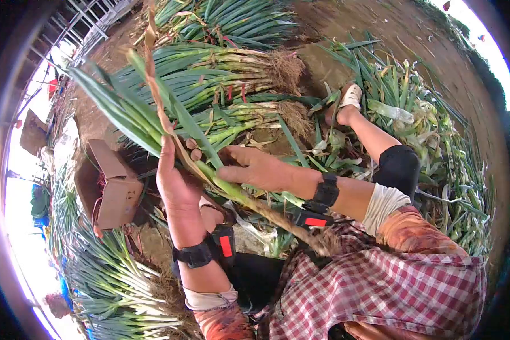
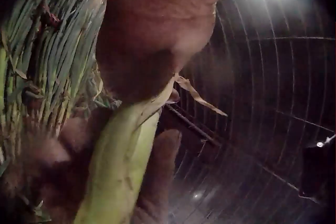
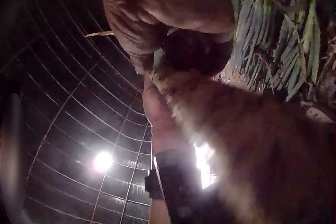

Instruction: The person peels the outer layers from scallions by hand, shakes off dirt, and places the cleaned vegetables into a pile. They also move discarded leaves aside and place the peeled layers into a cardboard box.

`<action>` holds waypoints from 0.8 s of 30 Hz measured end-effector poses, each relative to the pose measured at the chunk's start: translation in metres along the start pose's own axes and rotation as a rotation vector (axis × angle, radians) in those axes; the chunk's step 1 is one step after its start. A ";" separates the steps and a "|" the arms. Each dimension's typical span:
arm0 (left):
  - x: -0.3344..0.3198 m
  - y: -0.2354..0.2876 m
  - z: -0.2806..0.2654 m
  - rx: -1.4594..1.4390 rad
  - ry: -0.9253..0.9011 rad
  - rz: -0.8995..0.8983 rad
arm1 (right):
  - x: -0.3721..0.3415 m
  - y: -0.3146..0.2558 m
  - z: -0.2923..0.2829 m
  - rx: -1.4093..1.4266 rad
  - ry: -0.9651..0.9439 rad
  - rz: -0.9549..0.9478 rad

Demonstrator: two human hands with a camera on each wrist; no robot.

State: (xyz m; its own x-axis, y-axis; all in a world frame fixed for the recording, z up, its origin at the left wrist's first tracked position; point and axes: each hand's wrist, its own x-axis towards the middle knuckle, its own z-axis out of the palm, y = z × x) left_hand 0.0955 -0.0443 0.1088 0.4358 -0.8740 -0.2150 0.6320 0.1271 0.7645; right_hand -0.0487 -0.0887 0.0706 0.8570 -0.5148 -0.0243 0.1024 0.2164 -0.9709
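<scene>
A long green onion [image 1: 241, 198] slants across the head view, its leaves up to the left and its brown, hairy root end low toward the checked apron. My left hand [image 1: 177, 184] grips it where the leaves begin, thumb pointing up along them. Just below, my right hand [image 1: 260, 169] pinches the stalk and a loose outer leaf, thumb lying on the stalk. One dry, brown leaf strip [image 1: 151, 68] stands up past the left fingers. Close up in the left wrist view is the pale green stalk [image 2: 118, 166]. The right wrist view shows the curled right hand [image 3: 168, 6] beside a blurred brown stalk.
Tied bundles of green onions [image 1: 226, 73] lie ahead, roots to the right. A heap of stripped leaves [image 1: 425, 130] spreads at the right around a foot in a pale shoe [image 1: 351, 96]. An open cardboard box [image 1: 119, 195] stands left; more onions [image 1: 124, 283] lie at lower left.
</scene>
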 end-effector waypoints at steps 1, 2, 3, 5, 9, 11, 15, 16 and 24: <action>0.002 -0.002 -0.006 -0.010 -0.001 0.004 | 0.005 0.005 0.005 -0.052 0.031 -0.057; 0.003 -0.001 -0.009 -0.018 -0.007 0.003 | 0.007 0.008 0.007 -0.103 0.069 -0.117; 0.003 0.001 -0.008 0.018 0.109 -0.024 | 0.006 0.001 0.008 -0.098 0.038 -0.052; -0.003 -0.002 0.005 0.126 0.225 0.004 | 0.011 0.019 0.010 -0.431 0.183 -0.141; -0.008 -0.003 0.019 0.179 0.103 -0.075 | 0.009 0.018 0.015 -0.579 0.246 -0.088; 0.022 -0.010 -0.033 0.148 0.010 -0.113 | 0.014 0.040 0.023 -0.557 0.404 -0.555; -0.006 0.006 -0.003 0.393 0.364 0.069 | -0.034 0.022 0.001 -0.654 0.096 -0.311; -0.019 0.014 0.020 0.362 0.458 0.069 | -0.047 0.040 -0.008 -0.701 0.101 -0.353; -0.002 0.011 -0.025 0.316 0.300 0.302 | -0.170 0.117 -0.122 -1.073 0.270 0.329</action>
State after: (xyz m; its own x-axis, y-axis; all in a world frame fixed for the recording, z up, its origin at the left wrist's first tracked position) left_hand 0.1177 -0.0297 0.1030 0.7623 -0.6414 -0.0860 0.2461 0.1645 0.9552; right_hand -0.2443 -0.0776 -0.0676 0.6134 -0.7530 -0.2382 -0.6989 -0.3771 -0.6078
